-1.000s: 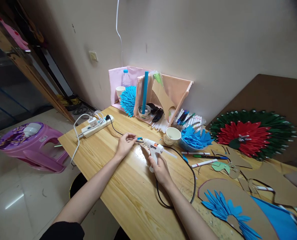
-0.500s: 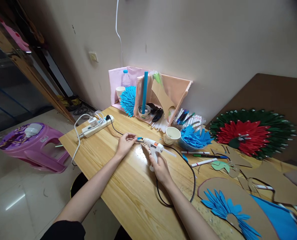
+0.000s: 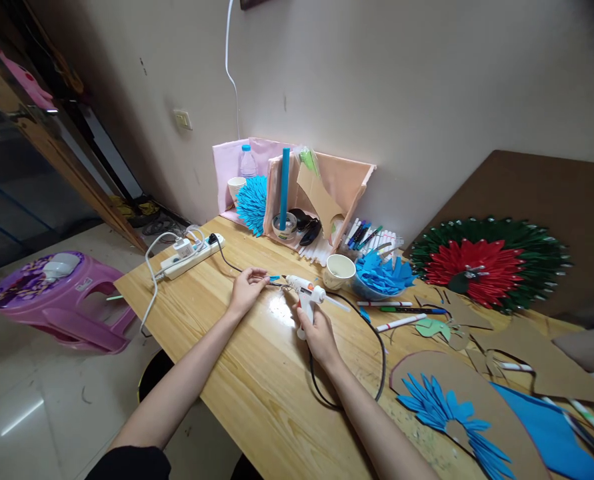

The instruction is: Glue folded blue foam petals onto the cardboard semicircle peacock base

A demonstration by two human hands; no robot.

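Note:
My right hand point(image 3: 319, 331) is wrapped round the handle of a white hot glue gun point(image 3: 309, 293), its nozzle pointing left. My left hand point(image 3: 248, 291) is pinched just left of the nozzle. A small blue paper petal point(image 3: 274, 277) sticks out from its fingertips toward the gun's tip; whether they touch is too small to tell. A black cord point(image 3: 384, 360) loops on the table round my right wrist. On the right, a round cardboard piece point(image 3: 421, 367) carries a partial ring of blue petals point(image 3: 444, 408).
A power strip point(image 3: 191, 257) lies at the table's left edge. Behind the gun stand a paper cup point(image 3: 339, 272) and a bowl of blue pieces point(image 3: 384, 277). Markers point(image 3: 401, 323) and cardboard scraps lie to the right, near another person's arm point(image 3: 589, 348). A pink stool point(image 3: 61, 300) stands left.
The view has shifted slightly, so things sit a little further left in the picture. Both hands keep nearly the same pose, the glue gun tip still close to the blue petal.

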